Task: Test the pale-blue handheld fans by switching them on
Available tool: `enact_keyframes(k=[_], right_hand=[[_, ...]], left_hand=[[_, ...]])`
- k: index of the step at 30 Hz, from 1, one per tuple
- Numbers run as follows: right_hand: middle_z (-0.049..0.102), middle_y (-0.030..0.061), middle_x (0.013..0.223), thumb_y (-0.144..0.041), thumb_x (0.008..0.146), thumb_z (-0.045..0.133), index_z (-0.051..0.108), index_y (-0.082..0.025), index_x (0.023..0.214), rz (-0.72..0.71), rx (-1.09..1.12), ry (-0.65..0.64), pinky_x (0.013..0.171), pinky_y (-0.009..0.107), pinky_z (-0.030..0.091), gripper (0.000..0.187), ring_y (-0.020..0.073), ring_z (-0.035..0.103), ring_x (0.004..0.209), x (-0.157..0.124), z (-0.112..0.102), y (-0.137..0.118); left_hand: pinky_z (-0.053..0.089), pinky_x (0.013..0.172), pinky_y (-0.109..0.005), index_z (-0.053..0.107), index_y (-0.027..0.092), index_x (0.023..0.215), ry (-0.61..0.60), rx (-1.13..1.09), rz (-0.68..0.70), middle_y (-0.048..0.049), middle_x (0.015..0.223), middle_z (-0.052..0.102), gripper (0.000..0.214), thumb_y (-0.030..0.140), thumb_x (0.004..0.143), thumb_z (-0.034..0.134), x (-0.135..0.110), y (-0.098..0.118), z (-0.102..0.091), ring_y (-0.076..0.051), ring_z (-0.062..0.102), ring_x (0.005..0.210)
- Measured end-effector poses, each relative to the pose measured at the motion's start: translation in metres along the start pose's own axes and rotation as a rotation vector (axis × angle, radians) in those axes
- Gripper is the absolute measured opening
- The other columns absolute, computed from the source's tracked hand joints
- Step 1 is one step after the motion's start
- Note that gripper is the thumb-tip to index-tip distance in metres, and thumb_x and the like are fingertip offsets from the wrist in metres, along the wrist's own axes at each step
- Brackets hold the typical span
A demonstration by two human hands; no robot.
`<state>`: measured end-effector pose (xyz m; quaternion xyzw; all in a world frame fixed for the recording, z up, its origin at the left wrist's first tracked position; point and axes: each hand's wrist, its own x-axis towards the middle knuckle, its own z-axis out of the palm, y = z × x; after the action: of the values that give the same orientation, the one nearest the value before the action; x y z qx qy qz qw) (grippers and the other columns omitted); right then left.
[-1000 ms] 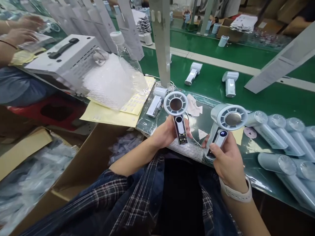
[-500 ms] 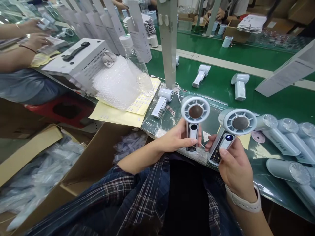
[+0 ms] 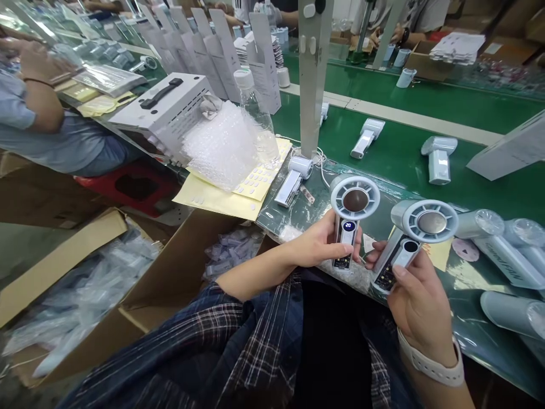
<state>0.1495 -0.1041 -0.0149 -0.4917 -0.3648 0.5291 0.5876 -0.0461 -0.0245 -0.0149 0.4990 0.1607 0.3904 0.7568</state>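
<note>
My left hand (image 3: pixel 327 243) is closed around the handle of a handheld fan (image 3: pixel 355 200), thumb on its front; its small round display reads 20. A second handheld fan (image 3: pixel 431 221) sits in my right hand (image 3: pixel 419 292), whose thumb presses the front of the handle below a dark display. Both fans are pale blue-white and upright, round heads facing me, with bare circuit parts showing low on the handles. Another fan (image 3: pixel 293 180) lies on the bench just beyond my left hand. Several wrapped fans (image 3: pixel 506 255) lie to the right of my right hand.
More fans lie on the green belt (image 3: pixel 395 147) ahead. A metal post (image 3: pixel 314 79) rises at the bench edge. Left stand bubble wrap (image 3: pixel 221 147), a plastic bottle (image 3: pixel 259 125) and a white metal box (image 3: pixel 166 108). Below is a carton (image 3: pixel 170 272) of plastic bags. A co-worker's arm (image 3: pixel 40 102) is far left.
The left fan's display has lit up with 20, while the right fan's display has gone dark. Both hands keep their hold. The view has shifted, moving the scene rightward.
</note>
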Motion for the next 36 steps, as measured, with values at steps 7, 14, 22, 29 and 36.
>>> enact_keyframes(k=[7, 14, 22, 29, 36], right_hand=[[0.074, 0.0041, 0.097, -0.041, 0.092, 0.074, 0.068, -0.026, 0.110, 0.032, 0.033, 0.023, 0.064, 0.033, 0.057, 0.024, 0.0188, 0.068, 0.073, 0.001, 0.002, 0.003], [0.073, 0.0041, 0.099, -0.044, 0.090, 0.076, 0.067, -0.028, 0.116, 0.003, 0.019, -0.031, 0.064, 0.033, 0.056, 0.032, 0.0189, 0.066, 0.073, 0.002, 0.003, 0.005], [0.075, 0.0069, 0.102, -0.050, 0.085, 0.077, 0.067, -0.025, 0.112, 0.039, 0.057, -0.001, 0.067, 0.037, 0.059, 0.038, 0.0211, 0.069, 0.077, 0.005, 0.006, 0.002], [0.073, 0.0044, 0.094, -0.046, 0.090, 0.071, 0.065, -0.027, 0.112, 0.013, 0.036, -0.009, 0.058, 0.034, 0.053, 0.029, 0.0197, 0.064, 0.069, 0.004, 0.005, 0.000], [0.073, 0.0029, 0.091, -0.041, 0.089, 0.072, 0.062, -0.027, 0.114, 0.016, 0.032, 0.055, 0.056, 0.030, 0.052, 0.030, 0.0180, 0.064, 0.067, 0.006, 0.002, 0.005]], left_hand=[[0.058, 0.067, -0.032, 0.045, 0.022, 0.106, 0.164, -0.040, 0.041, 0.0029, 0.089, 0.061, 0.055, 0.054, 0.083, 0.083, 0.005, -0.018, -0.008, -0.013, 0.064, 0.067], [0.056, 0.072, -0.034, 0.048, 0.022, 0.108, 0.054, 0.144, 0.012, 0.0001, 0.085, 0.063, 0.053, 0.057, 0.086, 0.080, 0.000, 0.002, -0.004, -0.017, 0.066, 0.071], [0.056, 0.078, -0.035, 0.046, 0.021, 0.115, 0.070, 0.084, 0.020, -0.0022, 0.096, 0.065, 0.049, 0.052, 0.091, 0.077, 0.001, -0.014, -0.011, -0.018, 0.069, 0.081], [0.055, 0.078, -0.034, 0.049, 0.021, 0.118, 0.121, 0.090, 0.050, -0.0016, 0.098, 0.064, 0.052, 0.050, 0.089, 0.080, 0.004, -0.006, -0.003, -0.016, 0.067, 0.079], [0.058, 0.074, -0.034, 0.043, 0.022, 0.114, 0.229, 0.163, -0.035, -0.0072, 0.107, 0.070, 0.063, 0.052, 0.082, 0.087, 0.002, -0.004, -0.002, -0.020, 0.075, 0.080]])
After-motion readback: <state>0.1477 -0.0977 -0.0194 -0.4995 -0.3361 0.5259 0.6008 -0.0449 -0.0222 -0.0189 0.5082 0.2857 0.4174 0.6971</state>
